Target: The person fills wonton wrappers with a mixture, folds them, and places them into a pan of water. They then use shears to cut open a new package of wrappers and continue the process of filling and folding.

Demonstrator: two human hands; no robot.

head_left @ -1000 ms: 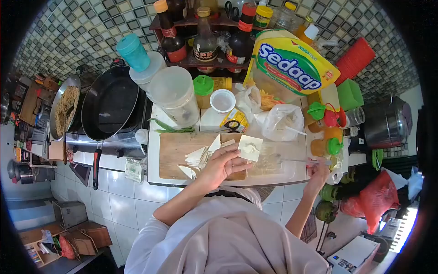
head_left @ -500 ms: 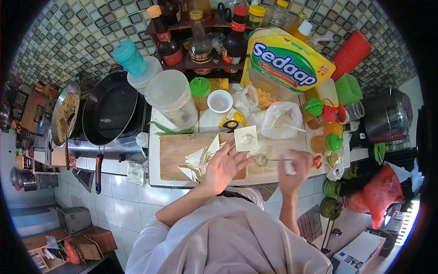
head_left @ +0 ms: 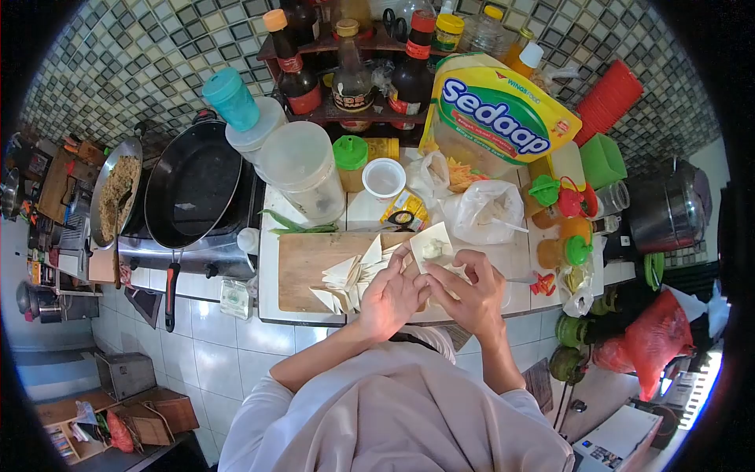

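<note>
A pale square wonton wrapper (head_left: 440, 232) with a small dab of whitish filling (head_left: 432, 248) rests on the raised fingers of my left hand (head_left: 384, 297), palm up. My right hand (head_left: 474, 297) has come in from the right, its thumb and fingers bent together at the wrapper's near edge. Its fingertips partly cover that edge. Below and left, several folded pale triangles (head_left: 346, 273) lie in a loose pile on a wooden cutting board (head_left: 300, 256). A thin spoon handle (head_left: 519, 280) shows just right of my right hand; its other end is hidden.
Behind the board stand a clear plastic tub (head_left: 303, 177), a white cup (head_left: 384, 178), a plastic bag (head_left: 489, 211) and a yellow-green Sedaap packet (head_left: 503, 114). Green-lidded jars (head_left: 565, 252) line the right side. A black frying pan (head_left: 194, 185) sits on the stove to the left.
My right hand has moved left from beside the spoon to the wrapper, its fingers now at the near edge. The wrapper has tilted slightly in my left hand.
</note>
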